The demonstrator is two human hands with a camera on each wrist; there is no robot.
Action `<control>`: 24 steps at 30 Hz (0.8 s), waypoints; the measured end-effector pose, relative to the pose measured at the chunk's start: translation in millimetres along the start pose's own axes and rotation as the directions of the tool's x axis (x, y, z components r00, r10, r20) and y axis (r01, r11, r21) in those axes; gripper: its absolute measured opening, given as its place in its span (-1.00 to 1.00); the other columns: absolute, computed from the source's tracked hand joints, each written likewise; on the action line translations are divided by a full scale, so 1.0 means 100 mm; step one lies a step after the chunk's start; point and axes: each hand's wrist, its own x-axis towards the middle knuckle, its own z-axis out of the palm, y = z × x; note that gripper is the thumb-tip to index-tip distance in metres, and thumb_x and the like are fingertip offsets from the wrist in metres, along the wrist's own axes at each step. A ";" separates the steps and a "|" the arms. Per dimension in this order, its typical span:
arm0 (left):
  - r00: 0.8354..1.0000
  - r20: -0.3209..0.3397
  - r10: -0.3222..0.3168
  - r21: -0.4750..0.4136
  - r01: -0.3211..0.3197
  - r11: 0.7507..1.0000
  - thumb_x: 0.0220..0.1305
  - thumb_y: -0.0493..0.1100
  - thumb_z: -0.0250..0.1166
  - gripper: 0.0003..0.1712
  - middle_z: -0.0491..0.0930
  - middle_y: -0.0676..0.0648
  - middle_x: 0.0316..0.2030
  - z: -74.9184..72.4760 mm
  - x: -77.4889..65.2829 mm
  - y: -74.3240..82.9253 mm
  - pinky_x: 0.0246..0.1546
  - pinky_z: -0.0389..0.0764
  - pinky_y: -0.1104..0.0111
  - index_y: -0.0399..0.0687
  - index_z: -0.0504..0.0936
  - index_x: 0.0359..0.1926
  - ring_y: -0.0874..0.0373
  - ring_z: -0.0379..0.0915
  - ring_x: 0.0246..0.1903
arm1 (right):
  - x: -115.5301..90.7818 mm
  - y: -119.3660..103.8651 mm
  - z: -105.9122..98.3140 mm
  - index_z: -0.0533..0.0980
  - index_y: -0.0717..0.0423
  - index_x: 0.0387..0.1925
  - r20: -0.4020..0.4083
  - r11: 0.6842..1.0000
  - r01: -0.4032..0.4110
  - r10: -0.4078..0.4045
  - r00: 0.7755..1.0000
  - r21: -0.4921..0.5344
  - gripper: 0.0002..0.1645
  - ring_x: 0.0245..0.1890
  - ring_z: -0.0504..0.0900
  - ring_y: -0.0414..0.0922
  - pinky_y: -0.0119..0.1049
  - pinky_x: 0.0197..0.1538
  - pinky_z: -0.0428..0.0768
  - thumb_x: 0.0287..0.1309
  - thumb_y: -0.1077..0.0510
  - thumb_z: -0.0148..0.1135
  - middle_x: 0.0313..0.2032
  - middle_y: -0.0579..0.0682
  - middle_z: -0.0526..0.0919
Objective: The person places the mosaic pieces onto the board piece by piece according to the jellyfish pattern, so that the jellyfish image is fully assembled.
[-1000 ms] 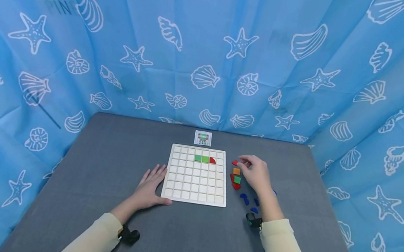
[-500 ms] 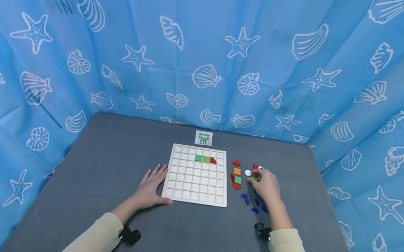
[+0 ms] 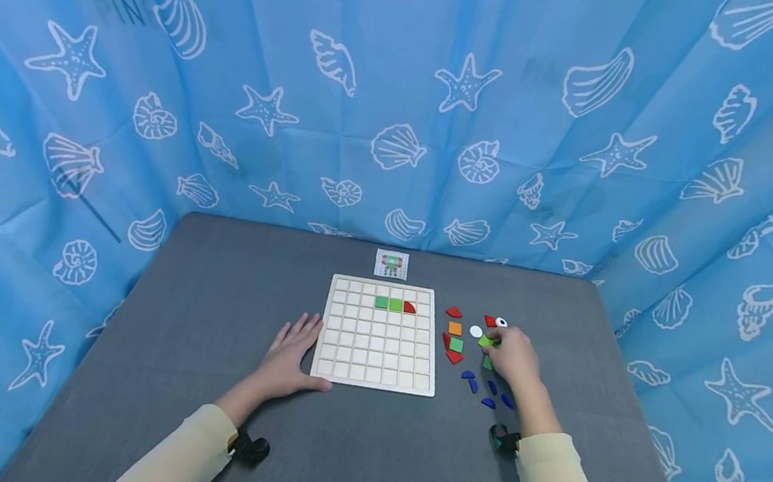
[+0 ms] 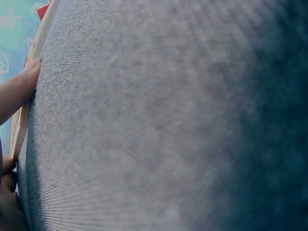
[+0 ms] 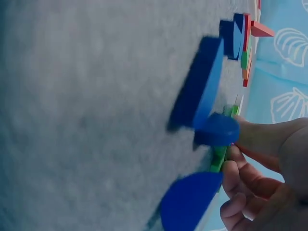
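Observation:
A white square grid board (image 3: 373,357) lies on the grey table; two green squares (image 3: 389,303) and a red quarter-circle (image 3: 410,307) sit in one of its upper rows. My left hand (image 3: 289,353) rests spread at the board's left edge, thumb (image 4: 30,77) along its near side. Right of the board, my right hand (image 3: 515,357) pinches a light green square tile (image 3: 486,341) between thumb and fingers, low over the table. A darker green tile (image 3: 487,362) lies just under that hand, partly covered. Blue half-circle pieces (image 5: 216,129) lie close by in the right wrist view.
Between board and right hand lie an orange square (image 3: 454,328), a green square (image 3: 456,345), several red pieces (image 3: 454,311) and a white disc (image 3: 475,331). An eye-marked disc (image 3: 502,322) is beyond the hand. A picture card (image 3: 392,264) stands behind the board, before a blue curtain (image 3: 341,140).
My right hand has moved right from the red piece near the board to the light green tile, uncovering the white disc and other pieces. My left hand stays at the board.

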 end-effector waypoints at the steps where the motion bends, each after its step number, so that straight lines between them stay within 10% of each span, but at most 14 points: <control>1: 1.000 0.001 0.000 -0.001 0.000 1.000 -0.11 0.57 0.41 0.48 -0.13 -0.10 0.61 0.00 0.00 0.00 0.54 -0.30 -0.13 -0.08 -0.05 0.61 -0.08 -0.38 0.61 | 0.00 -0.01 -0.01 0.66 0.24 0.00 0.011 1.000 -0.001 0.001 1.000 -0.022 -0.66 -0.23 0.58 0.06 0.00 -0.18 0.59 0.22 0.16 0.40 -0.07 0.23 0.65; 24: 1.000 0.006 0.008 0.006 -0.008 1.000 -0.10 0.55 0.42 0.48 -0.16 -0.10 0.61 0.00 -0.01 0.00 0.54 -0.31 -0.13 -0.09 -0.09 0.61 -0.08 -0.41 0.61 | -0.01 -0.53 -0.18 0.64 0.17 0.09 -0.080 0.978 0.194 -0.200 0.977 -0.076 -0.63 -0.05 0.60 0.10 0.07 0.00 0.63 0.31 0.11 0.35 0.07 0.20 0.61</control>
